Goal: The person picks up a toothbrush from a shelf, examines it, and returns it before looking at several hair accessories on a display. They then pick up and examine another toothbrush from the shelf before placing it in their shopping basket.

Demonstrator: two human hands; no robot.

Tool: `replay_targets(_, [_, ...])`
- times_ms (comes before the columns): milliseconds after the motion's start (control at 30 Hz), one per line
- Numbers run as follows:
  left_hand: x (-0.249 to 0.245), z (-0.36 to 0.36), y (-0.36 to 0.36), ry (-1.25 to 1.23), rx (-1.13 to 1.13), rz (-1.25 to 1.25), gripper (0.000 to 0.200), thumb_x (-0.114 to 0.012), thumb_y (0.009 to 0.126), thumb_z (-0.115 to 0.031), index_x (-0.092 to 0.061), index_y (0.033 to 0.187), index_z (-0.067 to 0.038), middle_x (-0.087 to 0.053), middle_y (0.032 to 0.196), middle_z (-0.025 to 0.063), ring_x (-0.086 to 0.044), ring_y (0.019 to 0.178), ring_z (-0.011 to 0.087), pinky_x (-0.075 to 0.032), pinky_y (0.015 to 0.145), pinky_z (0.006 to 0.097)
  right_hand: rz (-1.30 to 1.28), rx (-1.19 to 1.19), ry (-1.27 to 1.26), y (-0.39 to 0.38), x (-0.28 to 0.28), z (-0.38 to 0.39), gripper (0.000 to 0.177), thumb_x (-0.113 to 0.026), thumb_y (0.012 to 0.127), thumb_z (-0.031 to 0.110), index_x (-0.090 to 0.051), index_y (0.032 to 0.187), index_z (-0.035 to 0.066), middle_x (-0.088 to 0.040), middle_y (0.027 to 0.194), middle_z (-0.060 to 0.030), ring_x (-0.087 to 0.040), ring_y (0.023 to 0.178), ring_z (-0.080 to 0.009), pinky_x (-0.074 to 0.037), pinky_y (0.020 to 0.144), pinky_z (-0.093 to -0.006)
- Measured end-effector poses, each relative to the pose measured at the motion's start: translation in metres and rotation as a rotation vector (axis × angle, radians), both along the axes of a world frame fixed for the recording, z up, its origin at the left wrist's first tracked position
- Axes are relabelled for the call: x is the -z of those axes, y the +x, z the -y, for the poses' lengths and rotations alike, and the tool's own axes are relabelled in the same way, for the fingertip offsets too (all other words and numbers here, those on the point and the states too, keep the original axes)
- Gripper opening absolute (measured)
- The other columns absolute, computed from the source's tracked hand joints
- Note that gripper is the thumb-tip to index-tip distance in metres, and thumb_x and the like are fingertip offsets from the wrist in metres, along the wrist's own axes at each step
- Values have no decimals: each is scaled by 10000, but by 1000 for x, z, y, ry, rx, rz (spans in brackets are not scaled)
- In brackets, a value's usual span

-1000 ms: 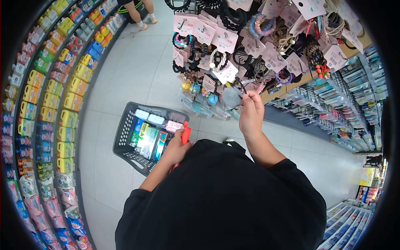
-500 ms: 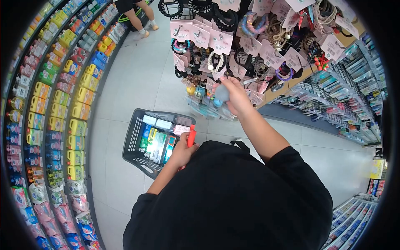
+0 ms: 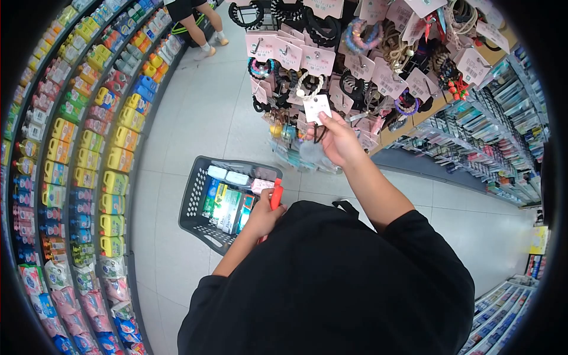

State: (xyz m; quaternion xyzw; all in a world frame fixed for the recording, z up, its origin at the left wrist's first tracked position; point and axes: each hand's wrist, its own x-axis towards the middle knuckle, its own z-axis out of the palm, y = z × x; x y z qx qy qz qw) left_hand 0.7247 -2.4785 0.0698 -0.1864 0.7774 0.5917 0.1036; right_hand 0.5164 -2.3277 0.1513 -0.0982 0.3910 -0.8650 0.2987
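Observation:
My right hand [image 3: 338, 139] is raised to a display rack of hair ties [image 3: 355, 65]. It holds a white card [image 3: 315, 107] with a black hair tie and a grey pom-pom [image 3: 312, 151] hanging under it. My left hand [image 3: 264, 218] grips the red handle [image 3: 275, 197] of a dark grey shopping basket [image 3: 198, 222] near the floor. Inside the basket lie several boxed items, green, blue and white [image 3: 225, 198].
Shelves of yellow, blue and pink bottles and pouches [image 3: 89, 154] curve along the left. Another person's legs [image 3: 198, 23] stand at the far end of the grey tiled aisle. More shelving with small packs [image 3: 491, 136] runs at right.
My right hand has moved from lower right up to the rack, turning the carded pom-pom hair tie so the card now faces up. The basket hand stays on the handle.

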Motion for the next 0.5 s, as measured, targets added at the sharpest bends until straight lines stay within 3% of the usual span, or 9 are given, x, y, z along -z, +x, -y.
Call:
replay_targets(200, [1, 0, -1, -3, 13, 16, 547, -624, 826, -212, -342, 1241, 5, -602, 991, 208, -603, 921, 331, -449, 816, 370, -215, 158, 235, 13, -19, 4, 202, -574, 903, 165, -557, 1032, 11, -641, 882, -79, -605, 713, -132, -495, 700, -275])
replay_targets(500, [5, 2, 1, -2, 15, 24, 570, -625, 828, -229, -330, 1252, 11, -571, 1070, 246, -578, 994, 372, -432, 865, 390, -91, 104, 388, 56, -5, -13, 207, -561, 908, 158, -552, 1040, -2, -635, 888, -83, -603, 737, -134, -497, 687, -263])
